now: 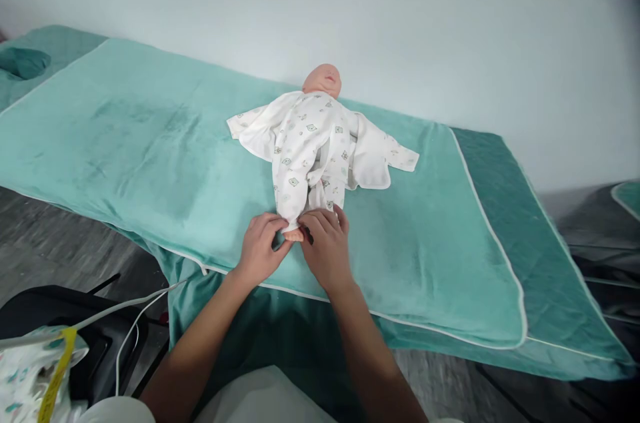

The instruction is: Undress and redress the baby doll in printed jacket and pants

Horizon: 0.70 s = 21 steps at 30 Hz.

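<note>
A baby doll (323, 79) lies face up on a teal towel (150, 143), head toward the wall. It wears a white printed sleepsuit (305, 143), open in front with the sleeves spread to both sides. My left hand (260, 249) pinches the cuff of the doll's near leg, where a bare foot (294, 235) sticks out. My right hand (326, 246) is closed on the same leg's fabric, just right of the foot. Both hands touch each other at the sleepsuit's bottom edge.
The towel covers a long padded table (505, 163) set against a pale wall. A teal pillow (23, 63) lies at the far left end. At lower left are a black stool (45, 309), white cables (130, 316) and a printed cloth with a yellow tape (30, 376).
</note>
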{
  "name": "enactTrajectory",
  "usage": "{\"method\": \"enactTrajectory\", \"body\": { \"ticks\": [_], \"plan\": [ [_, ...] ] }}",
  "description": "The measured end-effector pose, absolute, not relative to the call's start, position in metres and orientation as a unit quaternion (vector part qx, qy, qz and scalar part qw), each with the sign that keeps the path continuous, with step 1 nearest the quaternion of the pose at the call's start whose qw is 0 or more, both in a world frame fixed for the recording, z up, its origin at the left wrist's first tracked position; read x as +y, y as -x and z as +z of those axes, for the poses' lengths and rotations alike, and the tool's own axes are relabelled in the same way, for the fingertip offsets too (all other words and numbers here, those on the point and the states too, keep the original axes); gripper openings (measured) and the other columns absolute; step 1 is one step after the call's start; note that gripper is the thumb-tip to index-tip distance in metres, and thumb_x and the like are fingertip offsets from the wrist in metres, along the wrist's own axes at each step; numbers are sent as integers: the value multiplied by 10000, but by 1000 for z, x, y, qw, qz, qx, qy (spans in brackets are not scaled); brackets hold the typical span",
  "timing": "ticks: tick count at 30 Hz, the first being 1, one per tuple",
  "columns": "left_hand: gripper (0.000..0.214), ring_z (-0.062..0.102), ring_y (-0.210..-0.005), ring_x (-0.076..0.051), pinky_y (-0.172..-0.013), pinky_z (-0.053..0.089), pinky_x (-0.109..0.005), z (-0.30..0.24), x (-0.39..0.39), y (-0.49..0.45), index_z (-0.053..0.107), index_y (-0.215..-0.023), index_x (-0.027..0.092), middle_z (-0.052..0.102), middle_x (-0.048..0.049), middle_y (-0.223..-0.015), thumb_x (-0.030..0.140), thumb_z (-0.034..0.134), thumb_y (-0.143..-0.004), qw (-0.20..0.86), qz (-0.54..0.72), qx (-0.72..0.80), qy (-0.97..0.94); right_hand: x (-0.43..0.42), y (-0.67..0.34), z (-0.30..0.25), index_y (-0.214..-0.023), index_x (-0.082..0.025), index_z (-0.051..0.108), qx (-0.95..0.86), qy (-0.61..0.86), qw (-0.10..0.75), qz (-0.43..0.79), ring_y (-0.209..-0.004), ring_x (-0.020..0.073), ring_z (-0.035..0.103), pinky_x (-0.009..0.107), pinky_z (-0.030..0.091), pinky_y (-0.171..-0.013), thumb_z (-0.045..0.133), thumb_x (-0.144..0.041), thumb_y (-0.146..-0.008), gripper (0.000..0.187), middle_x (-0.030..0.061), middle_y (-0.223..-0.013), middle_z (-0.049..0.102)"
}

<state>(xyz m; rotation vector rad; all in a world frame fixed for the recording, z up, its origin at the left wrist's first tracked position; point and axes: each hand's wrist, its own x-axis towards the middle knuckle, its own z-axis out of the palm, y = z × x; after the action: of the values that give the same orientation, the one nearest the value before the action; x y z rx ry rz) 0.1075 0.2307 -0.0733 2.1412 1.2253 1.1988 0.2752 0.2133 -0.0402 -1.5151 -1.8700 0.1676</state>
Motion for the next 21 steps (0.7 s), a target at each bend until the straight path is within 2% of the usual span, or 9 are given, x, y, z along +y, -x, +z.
{"method": "enactTrajectory", "body": {
  "ticks": [3, 7, 11, 13, 16, 19, 21],
  "plan": [
    [177, 702, -1002, -235, -845, 580, -417, -72, 230, -104, 608, -1051, 284, 706, -65, -1037, 282, 701, -900, 228, 464, 437, -737, 209, -273, -35, -929, -334, 629, -734, 571, 365, 50, -991, 296, 672, 636, 300, -1202, 651, -193, -888, 148, 3, -904, 743],
    [174, 691, -934, -216, -803, 578, -390, -73, 227, -102, 580, -989, 286, 676, -35, -962, 225, 691, -869, 246, 493, 442, -708, 192, -268, -25, -969, -338, 628, -732, 543, 408, 46, -904, 265, 684, 650, 315, -1204, 625, -128, -854, 240, -14, -886, 739],
    [162, 672, -863, -203, -759, 556, -363, -79, 224, -103, 550, -909, 259, 653, -28, -889, 238, 707, -879, 231, 494, 456, -703, 179, -277, -28, -1129, -355, 628, -735, 512, 438, 72, -1051, 277, 701, 644, 370, -1190, 596, -100, -878, 359, 18, -1050, 753],
    [191, 665, -855, -201, -756, 550, -360, -82, 224, -104, 560, -947, 250, 654, -30, -888, 270, 737, -880, 204, 490, 453, -716, 174, -289, -37, -1187, -353, 619, -708, 518, 473, 84, -1105, 276, 690, 610, 465, -1123, 551, -95, -899, 393, 46, -1118, 734],
    [268, 658, -902, -200, -784, 552, -355, -83, 224, -104, 575, -1077, 237, 668, -44, -961, 267, 753, -879, 154, 491, 424, -745, 171, -306, -56, -1209, -291, 610, -639, 589, 492, 63, -1133, 266, 660, 527, 562, -983, 530, -106, -913, 358, 93, -1181, 684],
    [355, 634, -1045, -215, -891, 559, -387, -77, 222, -106, 571, -1209, 223, 659, -82, -1110, 207, 722, -887, 117, 497, 398, -762, 176, -316, -72, -1217, -221, 608, -599, 665, 443, 55, -1132, 264, 630, 490, 556, -963, 598, -171, -910, 312, 125, -1203, 651],
    [367, 605, -1151, -234, -975, 545, -426, -69, 220, -111, 577, -1241, 223, 642, -99, -1179, 141, 671, -896, 105, 491, 380, -777, 184, -317, -78, -1195, -211, 626, -593, 688, 416, 50, -1111, 271, 618, 487, 539, -966, 636, -219, -908, 288, 129, -1190, 658]
  ]
}}
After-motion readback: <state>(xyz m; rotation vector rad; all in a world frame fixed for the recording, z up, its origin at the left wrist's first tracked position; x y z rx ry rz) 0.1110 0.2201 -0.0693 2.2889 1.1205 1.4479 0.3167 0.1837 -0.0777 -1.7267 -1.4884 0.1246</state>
